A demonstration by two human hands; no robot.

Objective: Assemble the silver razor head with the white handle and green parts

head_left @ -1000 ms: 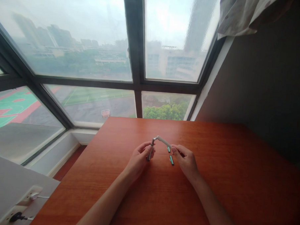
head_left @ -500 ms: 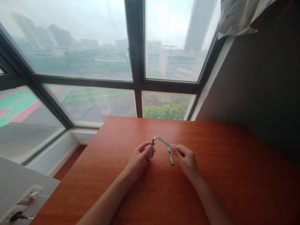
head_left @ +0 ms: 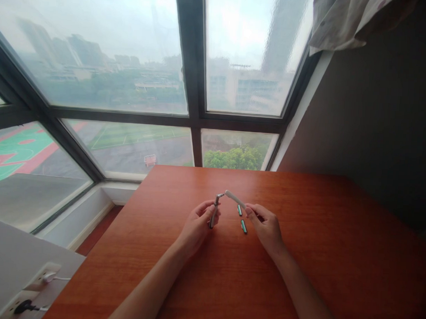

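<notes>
My left hand (head_left: 198,222) is closed around a silver and dark razor handle (head_left: 214,213), held nearly upright with its bare neck bent toward the right. Between the thumb and fingers of my right hand (head_left: 265,224) is a slim white toothbrush-like stick (head_left: 235,198). Its rounded end points up and left, just short of the handle's neck, with a small gap between them. Two small green-and-silver bars that look like razor cartridges lie on the table between my hands: a farther cartridge (head_left: 239,210) near my right fingertips and a nearer cartridge (head_left: 244,226).
Both forearms rest over a reddish-brown wooden table (head_left: 214,291). Beyond its far edge stand large windows with a dark frame (head_left: 195,123). A pale curtain (head_left: 341,24) hangs at upper right. Wall sockets with plugs (head_left: 25,306) are at lower left.
The white stick in my right hand has moved slightly right, so its tip has come away from the razor handle's neck. My left hand has stayed in place.
</notes>
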